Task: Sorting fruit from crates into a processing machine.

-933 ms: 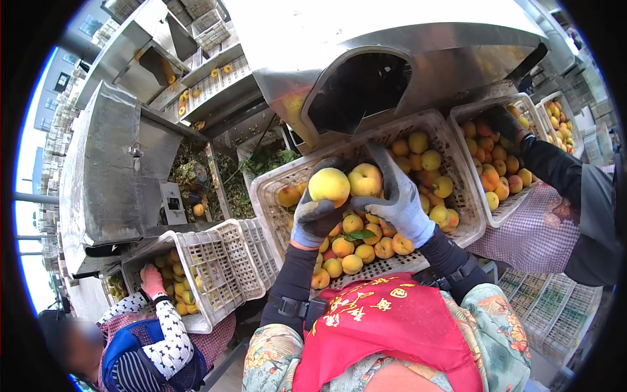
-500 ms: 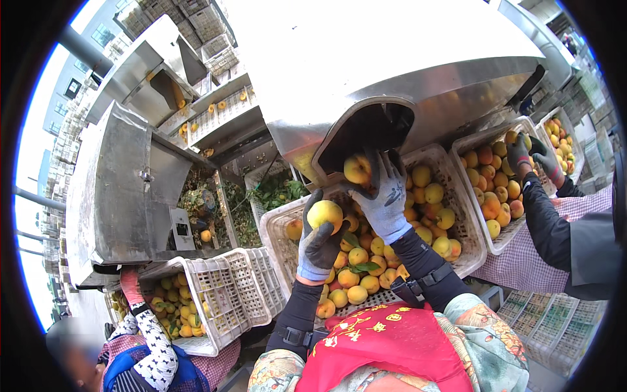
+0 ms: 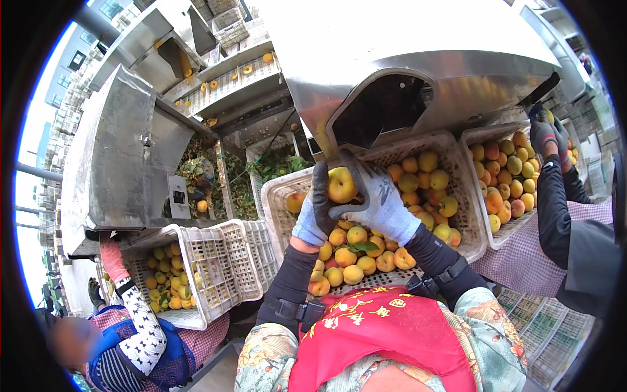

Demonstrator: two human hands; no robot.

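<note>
A yellow peach (image 3: 341, 185) sits between my two gloved hands, above the near-left part of a white plastic crate (image 3: 277, 196). My left hand (image 3: 316, 210) presses against the peach's left side with its fingers pointing up. From the right, my right hand (image 3: 384, 204) curls round the same peach, the forefinger above and the thumb below. Both gloves are light blue with dark palms and fingers. Many yellow and orange peaches (image 3: 353, 274) fill the crate beneath, a few with green leaves.
Beyond the crate, a metal machine has a dark opening (image 3: 382, 111). A co-worker's gloved hands (image 3: 548, 137) are at a peach crate (image 3: 480, 196) on the right. On the left, another co-worker's arm (image 3: 114, 258) reaches under a metal housing (image 3: 117, 157), beside a crate (image 3: 209, 281).
My hands have come together from apart. Half a second ago each held its own peach; now a single peach shows between them. My right hand has drawn back from the machine's opening.
</note>
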